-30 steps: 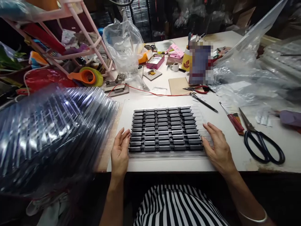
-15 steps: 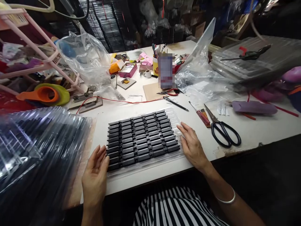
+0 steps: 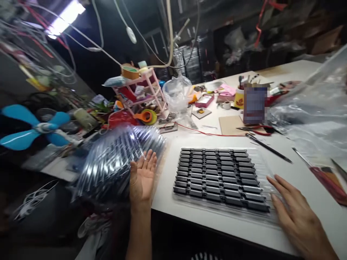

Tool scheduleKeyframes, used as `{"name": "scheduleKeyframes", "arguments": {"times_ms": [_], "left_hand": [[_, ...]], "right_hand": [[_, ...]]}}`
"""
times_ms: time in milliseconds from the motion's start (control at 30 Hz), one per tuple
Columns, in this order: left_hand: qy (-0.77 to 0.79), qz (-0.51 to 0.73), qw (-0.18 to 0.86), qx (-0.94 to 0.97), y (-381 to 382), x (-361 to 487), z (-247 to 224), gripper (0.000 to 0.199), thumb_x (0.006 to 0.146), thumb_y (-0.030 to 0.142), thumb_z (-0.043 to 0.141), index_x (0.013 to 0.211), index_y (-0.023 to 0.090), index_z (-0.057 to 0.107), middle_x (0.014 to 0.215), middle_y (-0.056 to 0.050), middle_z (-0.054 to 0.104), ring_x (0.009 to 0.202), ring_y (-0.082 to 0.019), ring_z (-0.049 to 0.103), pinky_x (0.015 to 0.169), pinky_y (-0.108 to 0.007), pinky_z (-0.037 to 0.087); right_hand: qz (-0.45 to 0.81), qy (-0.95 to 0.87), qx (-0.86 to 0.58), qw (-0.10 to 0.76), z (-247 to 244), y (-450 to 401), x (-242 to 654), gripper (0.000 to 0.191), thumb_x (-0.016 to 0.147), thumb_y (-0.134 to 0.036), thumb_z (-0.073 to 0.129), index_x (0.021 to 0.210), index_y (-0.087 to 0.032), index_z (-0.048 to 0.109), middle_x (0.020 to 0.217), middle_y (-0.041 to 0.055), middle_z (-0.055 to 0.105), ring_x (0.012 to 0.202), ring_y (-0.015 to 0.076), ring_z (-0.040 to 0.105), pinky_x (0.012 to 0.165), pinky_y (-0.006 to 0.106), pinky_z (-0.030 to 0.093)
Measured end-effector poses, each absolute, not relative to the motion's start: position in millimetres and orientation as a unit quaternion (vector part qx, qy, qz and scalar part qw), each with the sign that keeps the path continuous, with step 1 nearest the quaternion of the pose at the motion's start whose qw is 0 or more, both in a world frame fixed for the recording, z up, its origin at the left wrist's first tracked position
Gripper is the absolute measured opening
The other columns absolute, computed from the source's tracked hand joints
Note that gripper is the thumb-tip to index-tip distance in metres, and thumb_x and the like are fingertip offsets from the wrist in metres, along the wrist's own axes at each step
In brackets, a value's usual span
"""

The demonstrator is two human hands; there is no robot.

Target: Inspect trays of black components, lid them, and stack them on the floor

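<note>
A clear plastic tray (image 3: pixel 260 159) lies flat on the table, filled with rows of black comb-edged parts (image 3: pixel 213 177). My right hand (image 3: pixel 296 213) rests at the tray's right edge, fingers stretched out and touching or very near its rim. Palm up and fingers spread, my left hand (image 3: pixel 143 177) is held away from the tray, in front of a pile of clear plastic-wrapped dark strips (image 3: pixel 108 162). Nothing shows in the left palm. Whether its fingertips touch the pile I cannot tell.
Behind the tray are a black pen (image 3: pixel 268 147), red-handled pliers (image 3: pixel 260 130) and a brown board (image 3: pixel 230 124). A screwdriver (image 3: pixel 322 178) lies at the right. A pink rack (image 3: pixel 146 88) stands behind the pile, and a blue-bladed fan (image 3: pixel 40 128) is at the far left.
My view has swung left. My left hand has left the tray's left side and moved over to the wrapped pile, turning palm up. My right hand stays at the tray's right edge.
</note>
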State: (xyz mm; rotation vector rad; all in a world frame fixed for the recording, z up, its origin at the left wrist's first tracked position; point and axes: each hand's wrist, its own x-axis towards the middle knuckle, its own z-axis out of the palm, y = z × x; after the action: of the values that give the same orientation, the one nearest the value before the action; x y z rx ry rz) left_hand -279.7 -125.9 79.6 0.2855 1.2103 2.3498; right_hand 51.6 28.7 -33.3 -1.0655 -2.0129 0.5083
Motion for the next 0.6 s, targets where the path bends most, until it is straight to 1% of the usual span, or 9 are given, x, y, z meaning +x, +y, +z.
{"name": "scheduleKeyframes", "arguments": {"times_ms": [67,133,200,233,300,433,500,533,600], "left_hand": [[0.418,0.869,0.249,0.09,-125.5,-282.9,85.1,0.054,0.09,0.053,0.044,0.114,0.006,0.056,0.134,-0.023,0.051,0.122,-0.026,0.052,0.102,-0.036,0.045],[0.416,0.871,0.251,0.069,-123.8,-285.0,87.6,0.051,0.091,0.049,0.045,0.116,0.005,0.055,0.132,-0.023,0.053,0.12,-0.026,0.055,0.099,-0.036,0.047],[0.43,0.868,0.244,0.049,-120.5,-285.9,87.6,0.036,0.093,0.033,0.045,0.121,0.012,0.054,0.13,-0.017,0.056,0.115,-0.023,0.058,0.098,-0.036,0.048],[0.437,0.866,0.241,0.042,-118.7,-285.5,87.1,0.034,0.092,0.024,0.045,0.124,0.017,0.052,0.13,-0.014,0.056,0.113,-0.021,0.06,0.097,-0.036,0.048],[0.444,0.861,0.245,0.035,-115.9,-282.4,86.2,0.042,0.089,0.014,0.044,0.13,0.024,0.048,0.132,-0.011,0.056,0.11,-0.019,0.062,0.097,-0.036,0.048],[0.435,0.856,0.266,0.081,-115.4,-268.2,87.0,0.059,0.087,0.015,0.049,0.141,0.032,0.032,0.131,-0.012,0.055,0.113,-0.02,0.06,0.099,-0.037,0.046],[0.444,0.845,0.269,0.13,-115.1,-260.5,89.2,0.064,0.087,0.017,0.051,0.143,0.035,0.026,0.126,-0.011,0.058,0.113,-0.02,0.06,0.101,-0.041,0.044],[0.463,0.833,0.257,0.159,-114.4,-258.0,91.3,0.063,0.087,0.02,0.052,0.143,0.033,0.028,0.122,-0.011,0.061,0.112,-0.021,0.061,0.102,-0.044,0.043],[0.548,0.778,0.186,0.243,-112.3,-258.9,99.4,0.055,0.085,0.028,0.058,0.137,0.028,0.041,0.117,-0.011,0.064,0.114,-0.026,0.059,0.104,-0.048,0.039]], "right_hand": [[0.204,-0.793,-0.414,0.399,-36.8,30.3,52.6,0.048,0.09,-0.044,0.039,0.128,-0.019,0.053,0.133,0.0135,0.051,0.122,0.0356,0.048,0.108,0.055,0.032],[0.2,-0.793,-0.412,0.402,-38.7,30.7,53.4,0.048,0.09,-0.045,0.038,0.127,-0.02,0.054,0.133,0.0134,0.051,0.121,0.0361,0.049,0.107,0.056,0.034],[0.195,-0.793,-0.415,0.401,-39.4,30.6,53.7,0.046,0.09,-0.045,0.039,0.127,-0.021,0.054,0.133,0.013,0.052,0.12,0.0361,0.05,0.105,0.057,0.036],[0.195,-0.793,-0.416,0.4,-39.3,30.5,53.7,0.046,0.09,-0.045,0.039,0.126,-0.021,0.054,0.133,0.0129,0.052,0.12,0.0359,0.05,0.104,0.058,0.037],[0.197,-0.793,-0.419,0.396,-37.9,30.1,53.3,0.045,0.09,-0.044,0.039,0.126,-0.022,0.054,0.133,0.0126,0.051,0.12,0.0354,0.05,0.102,0.058,0.039],[0.197,-0.793,-0.42,0.396,-33.7,28.8,52.4,0.042,0.091,-0.04,0.039,0.125,-0.02,0.055,0.132,0.0122,0.052,0.121,0.0329,0.05,0.102,0.056,0.04],[0.193,-0.795,-0.416,0.396,-32.9,28.4,52.4,0.041,0.092,-0.039,0.039,0.124,-0.019,0.055,0.131,0.0121,0.053,0.121,0.0322,0.051,0.102,0.056,0.04],[0.192,-0.798,-0.414,0.395,-33.2,28.4,52.7,0.041,0.092,-0.038,0.039,0.124,-0.019,0.055,0.131,0.012,0.053,0.12,0.032,0.051,0.102,0.056,0.04],[0.187,-0.803,-0.406,0.395,-34.6,29.0,53.3,0.041,0.092,-0.038,0.039,0.125,-0.02,0.055,0.13,0.0118,0.054,0.12,0.0318,0.051,0.101,0.056,0.041]]}}
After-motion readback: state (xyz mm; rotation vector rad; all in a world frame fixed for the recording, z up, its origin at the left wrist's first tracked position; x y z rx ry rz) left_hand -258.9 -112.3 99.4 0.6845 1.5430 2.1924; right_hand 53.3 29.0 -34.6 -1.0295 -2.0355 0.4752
